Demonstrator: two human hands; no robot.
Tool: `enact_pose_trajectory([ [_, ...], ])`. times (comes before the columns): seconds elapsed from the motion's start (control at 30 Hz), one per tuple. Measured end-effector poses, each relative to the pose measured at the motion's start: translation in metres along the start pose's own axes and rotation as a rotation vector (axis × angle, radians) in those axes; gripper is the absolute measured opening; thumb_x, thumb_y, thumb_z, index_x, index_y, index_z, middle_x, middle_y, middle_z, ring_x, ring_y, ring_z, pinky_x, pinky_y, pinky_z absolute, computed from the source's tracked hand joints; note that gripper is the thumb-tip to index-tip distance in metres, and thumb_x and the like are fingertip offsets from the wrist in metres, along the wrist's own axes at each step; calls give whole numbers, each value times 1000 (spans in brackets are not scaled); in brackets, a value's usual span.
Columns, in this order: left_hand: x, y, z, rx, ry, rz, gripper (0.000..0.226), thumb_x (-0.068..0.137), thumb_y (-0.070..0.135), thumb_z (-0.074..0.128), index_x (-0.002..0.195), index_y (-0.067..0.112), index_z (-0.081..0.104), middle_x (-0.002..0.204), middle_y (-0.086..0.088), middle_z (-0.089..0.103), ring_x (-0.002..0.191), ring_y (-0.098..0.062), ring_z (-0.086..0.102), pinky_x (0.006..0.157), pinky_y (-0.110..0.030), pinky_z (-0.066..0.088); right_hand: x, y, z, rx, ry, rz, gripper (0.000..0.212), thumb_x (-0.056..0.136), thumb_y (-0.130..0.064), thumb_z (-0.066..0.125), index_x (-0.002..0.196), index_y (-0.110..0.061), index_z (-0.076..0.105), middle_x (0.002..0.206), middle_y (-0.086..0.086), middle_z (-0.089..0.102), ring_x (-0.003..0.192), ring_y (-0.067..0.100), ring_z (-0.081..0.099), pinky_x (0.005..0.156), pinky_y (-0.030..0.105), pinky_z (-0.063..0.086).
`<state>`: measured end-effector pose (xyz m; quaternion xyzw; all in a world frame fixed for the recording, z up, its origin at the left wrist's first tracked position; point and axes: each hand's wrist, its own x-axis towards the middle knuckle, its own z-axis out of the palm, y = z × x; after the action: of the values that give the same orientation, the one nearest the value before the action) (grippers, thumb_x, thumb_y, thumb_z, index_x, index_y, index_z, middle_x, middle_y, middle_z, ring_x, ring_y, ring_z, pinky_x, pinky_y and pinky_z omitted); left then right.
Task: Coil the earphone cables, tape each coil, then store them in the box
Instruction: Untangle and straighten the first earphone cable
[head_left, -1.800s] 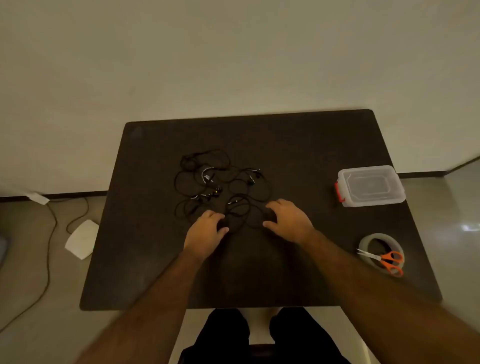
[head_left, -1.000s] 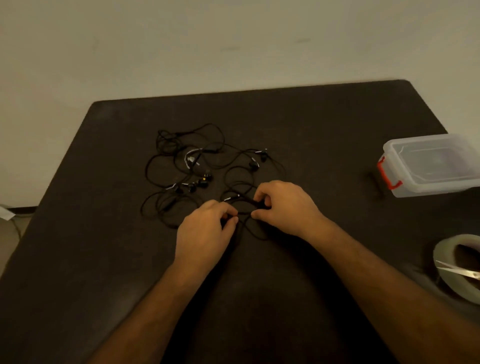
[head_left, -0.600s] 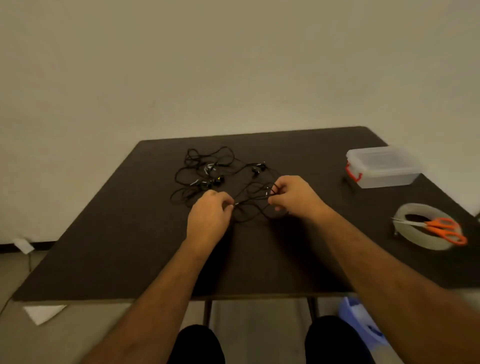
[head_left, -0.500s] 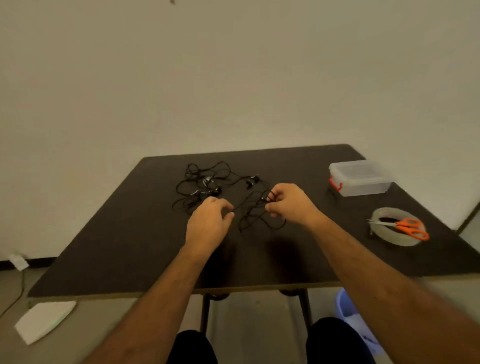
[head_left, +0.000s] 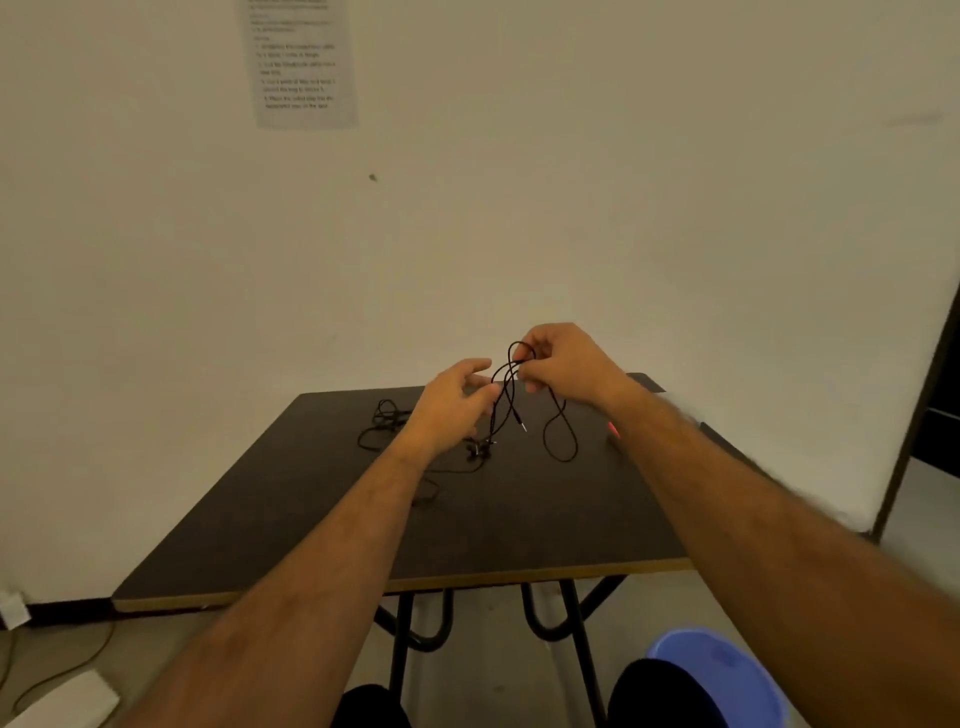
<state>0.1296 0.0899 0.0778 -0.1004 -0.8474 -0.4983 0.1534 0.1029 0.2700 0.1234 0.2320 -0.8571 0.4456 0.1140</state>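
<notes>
- The pile (head_left: 387, 423) of other cables lies on the table (head_left: 322, 499), left of and below the left hand.
- The left hand (head_left: 452, 402) is raised, fingers loosely spread; its fingertips seem to touch the strands, but a grip cannot be told.
- The cable (head_left: 511, 400) hangs between the hands, long axis near vertical, plug down.
- The right hand (head_left: 563, 366), higher, pinches the cable's top loop; it is the holding hand.
- The box is mostly hidden behind the right arm.

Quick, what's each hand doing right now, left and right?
Left hand: fingers loosely spread beside the hanging earphone cable; a grip cannot be told.
Right hand: pinching that cable, lifted above the table.
</notes>
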Motion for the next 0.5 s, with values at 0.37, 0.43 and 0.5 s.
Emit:
enact_pose_trajectory([
  [0.37,-8,-83,-5,428,-226,-325,55,94,32,65,144,19,45,140,-8,54,122,-24,55,100,-38,50,36,-23,-21,157,196,141,15,91,4,56,92,-10,63,89,12,67,56,18,70,46,26,51],
  [0.43,-18,-113,0,472,-321,-423,62,94,32,64,149,21,38,149,-9,45,133,-25,47,109,-37,41,47,-25,-22,216,220,136,15,92,3,55,94,-9,64,92,14,69,56,18,71,46,26,52],
  [0.5,-18,-133,3,557,-350,-448,63,96,35,61,151,23,34,152,-7,41,136,-24,43,111,-38,38,60,-27,-22,228,236,91,18,93,3,52,93,-10,65,95,14,68,56,16,71,46,25,51],
])
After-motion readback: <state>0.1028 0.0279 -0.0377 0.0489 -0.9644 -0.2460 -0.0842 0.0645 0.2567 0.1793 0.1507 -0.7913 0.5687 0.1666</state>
